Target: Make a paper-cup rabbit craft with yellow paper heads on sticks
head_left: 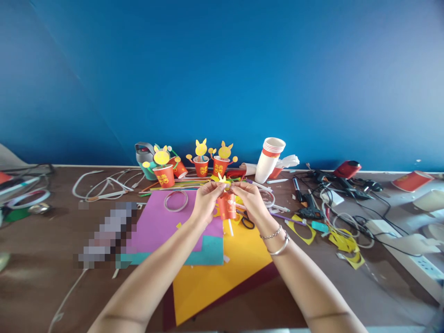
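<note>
My left hand [205, 199] and my right hand [250, 198] meet above the middle of the table, fingertips pinched together. Between them is a small yellow paper animal head [222, 179] with two pointed ears, partly covered by the fingers. Just below the fingertips is a red paper cup [227, 206] with a pale heart print, and a white stick [231, 228] shows under it. Whether the head is joined to the cup is hidden. Black-handled scissors [247, 222] lie beside my right hand. Purple paper [156, 222] and orange-yellow paper [208, 289] lie beneath.
Finished-looking red cup figures [164, 176] with yellow heads stand along the blue wall, near a tall stack of paper cups [269, 159]. To the right are a glue gun [310, 208], tangled cables, yellow scraps [347, 245] and a power strip [416, 254]. A tape roll [176, 209] lies on the purple paper.
</note>
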Demonstrator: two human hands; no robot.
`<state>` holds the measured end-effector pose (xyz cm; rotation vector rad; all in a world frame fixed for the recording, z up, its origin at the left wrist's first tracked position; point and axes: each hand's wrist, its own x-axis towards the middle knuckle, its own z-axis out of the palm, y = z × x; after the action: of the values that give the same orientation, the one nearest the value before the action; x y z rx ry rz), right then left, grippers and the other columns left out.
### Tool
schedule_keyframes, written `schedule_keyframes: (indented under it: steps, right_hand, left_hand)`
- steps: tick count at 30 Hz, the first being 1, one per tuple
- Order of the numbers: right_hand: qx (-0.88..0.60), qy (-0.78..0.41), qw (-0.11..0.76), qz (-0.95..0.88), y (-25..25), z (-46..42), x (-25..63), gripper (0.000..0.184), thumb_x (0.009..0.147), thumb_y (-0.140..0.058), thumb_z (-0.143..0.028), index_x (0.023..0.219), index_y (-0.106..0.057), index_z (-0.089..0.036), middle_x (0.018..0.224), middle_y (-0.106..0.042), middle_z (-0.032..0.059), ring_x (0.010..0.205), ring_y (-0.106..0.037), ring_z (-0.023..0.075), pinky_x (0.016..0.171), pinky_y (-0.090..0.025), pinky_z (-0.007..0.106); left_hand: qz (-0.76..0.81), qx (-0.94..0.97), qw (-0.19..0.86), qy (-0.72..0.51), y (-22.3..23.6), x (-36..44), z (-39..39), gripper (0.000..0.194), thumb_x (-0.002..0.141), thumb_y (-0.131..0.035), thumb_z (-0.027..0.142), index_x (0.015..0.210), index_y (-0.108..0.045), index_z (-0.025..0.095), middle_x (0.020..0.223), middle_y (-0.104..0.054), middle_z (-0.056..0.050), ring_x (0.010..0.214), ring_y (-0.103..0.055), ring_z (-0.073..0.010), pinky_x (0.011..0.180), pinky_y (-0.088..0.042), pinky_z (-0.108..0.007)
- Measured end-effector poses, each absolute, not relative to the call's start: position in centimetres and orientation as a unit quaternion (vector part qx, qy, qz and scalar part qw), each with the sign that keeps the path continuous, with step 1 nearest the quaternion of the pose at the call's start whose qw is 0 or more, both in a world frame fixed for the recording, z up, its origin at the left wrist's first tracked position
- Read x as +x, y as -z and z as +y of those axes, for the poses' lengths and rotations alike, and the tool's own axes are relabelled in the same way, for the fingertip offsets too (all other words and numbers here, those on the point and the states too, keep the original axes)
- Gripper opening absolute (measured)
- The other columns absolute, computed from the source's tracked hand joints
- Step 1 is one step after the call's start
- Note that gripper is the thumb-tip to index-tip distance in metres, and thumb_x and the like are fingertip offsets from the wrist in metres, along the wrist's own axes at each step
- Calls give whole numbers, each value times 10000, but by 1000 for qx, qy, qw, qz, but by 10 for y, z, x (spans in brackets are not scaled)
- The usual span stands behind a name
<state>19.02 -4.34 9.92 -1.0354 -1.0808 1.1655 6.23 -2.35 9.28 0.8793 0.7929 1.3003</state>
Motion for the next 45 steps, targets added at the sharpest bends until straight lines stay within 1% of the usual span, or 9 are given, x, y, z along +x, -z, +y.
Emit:
schedule_keyframes:
  steps: [5, 11, 15, 19, 22, 25, 29, 36, 45]
  right_hand:
    - [-454, -484, 573, -481, -100, -45, 190, 244, 717, -681, -411, 677, -689, -171, 645, -653, 12, 654, -568, 154, 609, -422, 262]
    - [-462, -455, 583, -490, -96, -41, 190, 268, 646, -742, -428, 641, -675, -168, 605, -634, 11, 595, -527, 138, 565, -387, 254]
    - [-464, -442, 588, -494, -95, -40, 189, 253, 651, -729, -411, 616, -655, -172, 575, -613, 4, 565, -508, 130, 546, -377, 251]
    - [-456, -450, 593, -489, -97, -42, 188, 257, 640, -733, -413, 606, -638, -177, 574, -607, 3, 567, -504, 132, 546, -389, 253]
    - [-446, -468, 594, -478, -99, -44, 188, 275, 643, -731, -428, 602, -624, -179, 572, -595, -3, 561, -488, 124, 549, -385, 252]
    - [-447, -494, 584, -464, -103, -46, 189, 294, 647, -727, -457, 625, -624, -182, 587, -599, -4, 573, -493, 126, 553, -386, 252]
    - [-471, -484, 580, -456, -105, -47, 191, 295, 674, -706, -465, 654, -617, -185, 632, -607, 6, 604, -505, 133, 550, -395, 246]
    - [-472, -461, 576, -483, -105, -45, 194, 309, 675, -726, -465, 669, -603, -181, 623, -560, -23, 614, -476, 118, 567, -371, 242]
    - [-473, -430, 585, -499, -103, -42, 193, 339, 646, -726, -489, 622, -609, -172, 583, -542, -10, 569, -445, 118, 529, -352, 250]
  left_hand:
    - [353, 401, 626, -567, -93, 62, -25, 283, 567, -826, 335, 644, -636, 141, 584, -620, 16, 531, -517, -75, 549, -387, -207]
    - [365, 425, 597, -575, -95, 65, -29, 286, 589, -801, 361, 668, -635, 141, 608, -643, -2, 571, -568, -105, 587, -427, -229]
    - [359, 410, 575, -610, -95, 66, -31, 374, 567, -819, 291, 763, -519, 181, 623, -652, 24, 571, -588, -110, 583, -441, -227]
    - [337, 395, 604, -605, -100, 64, -33, 499, 569, -815, 229, 894, -435, 217, 626, -650, 53, 559, -594, -106, 581, -443, -218]
    - [330, 401, 620, -589, -103, 62, -33, 480, 580, -807, 232, 922, -470, 207, 623, -634, 55, 562, -588, -99, 583, -435, -211]
    - [329, 410, 641, -559, -103, 60, -30, 394, 629, -786, 313, 908, -538, 189, 677, -644, 31, 601, -603, -107, 609, -444, -223]
    - [344, 484, 625, -506, -100, 57, -26, 279, 671, -741, 399, 703, -604, 158, 642, -606, 13, 596, -561, -108, 591, -414, -226]
    - [384, 577, 528, -490, -96, 57, -25, 220, 685, -713, 362, 642, -631, 163, 609, -584, 17, 571, -500, -108, 561, -365, -227]
    - [389, 600, 518, -470, -94, 58, -23, 155, 662, -736, 303, 653, -670, 163, 616, -620, 8, 583, -524, -119, 569, -377, -224]
